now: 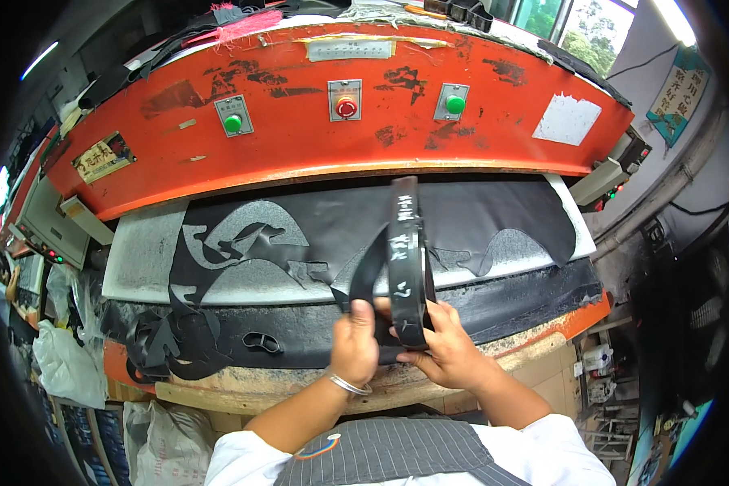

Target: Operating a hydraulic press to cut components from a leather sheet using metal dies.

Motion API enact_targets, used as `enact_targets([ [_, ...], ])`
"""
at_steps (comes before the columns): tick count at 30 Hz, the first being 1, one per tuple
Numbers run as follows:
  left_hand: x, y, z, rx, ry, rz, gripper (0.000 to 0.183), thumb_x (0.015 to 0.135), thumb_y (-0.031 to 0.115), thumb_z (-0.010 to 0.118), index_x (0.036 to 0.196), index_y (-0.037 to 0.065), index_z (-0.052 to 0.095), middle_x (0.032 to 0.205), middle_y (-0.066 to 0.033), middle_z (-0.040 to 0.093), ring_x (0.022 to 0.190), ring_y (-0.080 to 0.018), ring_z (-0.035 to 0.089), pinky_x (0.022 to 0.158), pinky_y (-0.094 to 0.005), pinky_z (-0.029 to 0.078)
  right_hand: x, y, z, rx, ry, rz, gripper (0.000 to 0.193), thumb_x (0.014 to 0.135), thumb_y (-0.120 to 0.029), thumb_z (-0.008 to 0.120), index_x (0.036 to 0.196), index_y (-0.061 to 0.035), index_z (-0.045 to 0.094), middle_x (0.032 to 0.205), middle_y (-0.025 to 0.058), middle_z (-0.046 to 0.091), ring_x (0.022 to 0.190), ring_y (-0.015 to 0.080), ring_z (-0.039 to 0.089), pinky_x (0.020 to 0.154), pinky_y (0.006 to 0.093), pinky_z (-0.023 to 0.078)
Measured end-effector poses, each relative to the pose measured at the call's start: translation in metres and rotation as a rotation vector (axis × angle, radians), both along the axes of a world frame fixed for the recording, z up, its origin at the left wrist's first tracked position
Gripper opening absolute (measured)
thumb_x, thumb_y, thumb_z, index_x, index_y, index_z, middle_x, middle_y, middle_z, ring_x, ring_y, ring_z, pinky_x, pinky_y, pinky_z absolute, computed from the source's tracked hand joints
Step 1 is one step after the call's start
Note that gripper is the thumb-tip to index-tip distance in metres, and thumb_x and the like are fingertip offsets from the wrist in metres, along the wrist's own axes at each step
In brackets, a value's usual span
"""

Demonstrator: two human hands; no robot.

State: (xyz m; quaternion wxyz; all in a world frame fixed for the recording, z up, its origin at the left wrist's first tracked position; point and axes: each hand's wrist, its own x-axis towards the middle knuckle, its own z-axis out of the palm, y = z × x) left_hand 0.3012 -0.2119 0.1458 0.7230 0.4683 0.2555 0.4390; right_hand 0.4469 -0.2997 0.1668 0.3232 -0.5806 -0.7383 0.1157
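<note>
Upright between my two hands stands a black metal cutting die [406, 259], a tall narrow band with white chalk marks on its outer side. My right hand [448, 344] grips its lower end, fingers wrapped round the edge and thumb underneath. On the other side my left hand [356, 342] is closed on a dark curved strip [368, 271], thumb up. Whether that strip is part of the die or a cut piece cannot be told. Behind the die, a black sheet of leather-like material [494, 211] with cut-out gaps lies on the white cutting board [142, 251].
An orange press beam [292, 121] spans the back, with two green buttons [455, 105] and a red button [346, 107]. Black scraps [170, 340] hang at the table's front left. A small metal die [262, 343] lies near them. Plastic bags [65, 364] hang at left.
</note>
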Motion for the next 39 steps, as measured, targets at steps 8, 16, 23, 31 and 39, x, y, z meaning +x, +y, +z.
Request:
enact_targets([
  [8,-0.218,0.055,-0.071,-0.180,0.537,0.576,0.057,0.098,0.047,0.053,0.119,-0.006,0.055,0.080,-0.0101,0.061,0.065,-0.0228,0.061,0.061,-0.0346,0.053,0.083,0.063,-0.003,0.055,-0.338,0.249,0.027,0.077,-0.021,0.074,0.101,-0.0122,0.065,0.121,0.0155,0.056,0.114,0.0344,0.052,0.109,0.0541,0.029],
  [16,-0.252,0.062,-0.004,0.310,1.317,0.707,0.069,0.086,0.032,0.070,0.136,-0.009,0.045,0.137,-0.0273,0.047,0.129,-0.0370,0.046,0.109,-0.0394,0.034,0.109,0.178,-0.054,-0.079,-0.490,0.412,0.028,0.078,-0.022,0.073,0.105,-0.0147,0.067,0.128,0.0113,0.055,0.117,0.0338,0.050,0.111,0.0493,0.031],
  [23,-0.124,0.152,-0.032,0.495,0.987,0.409,0.050,0.083,0.022,0.071,0.127,0.001,0.057,0.124,-0.0186,0.061,0.116,-0.0310,0.058,0.100,-0.0383,0.044,0.109,0.233,-0.062,-0.093,-0.560,0.452,0.024,0.079,-0.020,0.072,0.102,-0.0151,0.070,0.130,0.0100,0.055,0.121,0.0321,0.049,0.114,0.0505,0.028],
  [31,-0.025,0.224,-0.111,0.644,1.010,0.194,0.034,0.086,0.007,0.055,0.120,0.006,0.048,0.126,-0.0143,0.061,0.126,-0.0331,0.050,0.110,-0.0490,0.028,0.096,0.232,-0.079,0.002,-0.448,0.132,0.036,0.073,-0.023,0.078,0.108,-0.0173,0.067,0.140,0.0132,0.045,0.134,0.0377,0.036,0.113,0.0554,0.026],
  [39,-0.014,0.232,-0.121,0.823,0.980,0.236,0.026,0.083,0.006,0.054,0.109,0.006,0.048,0.134,-0.0176,0.057,0.135,-0.0356,0.041,0.114,-0.0519,0.022,0.088,0.216,-0.130,-0.034,-0.120,-0.528,0.051,0.069,-0.038,0.083,0.104,-0.0099,0.060,0.140,0.0389,0.037,0.137,0.0476,0.032,0.113,0.0562,0.021],
])
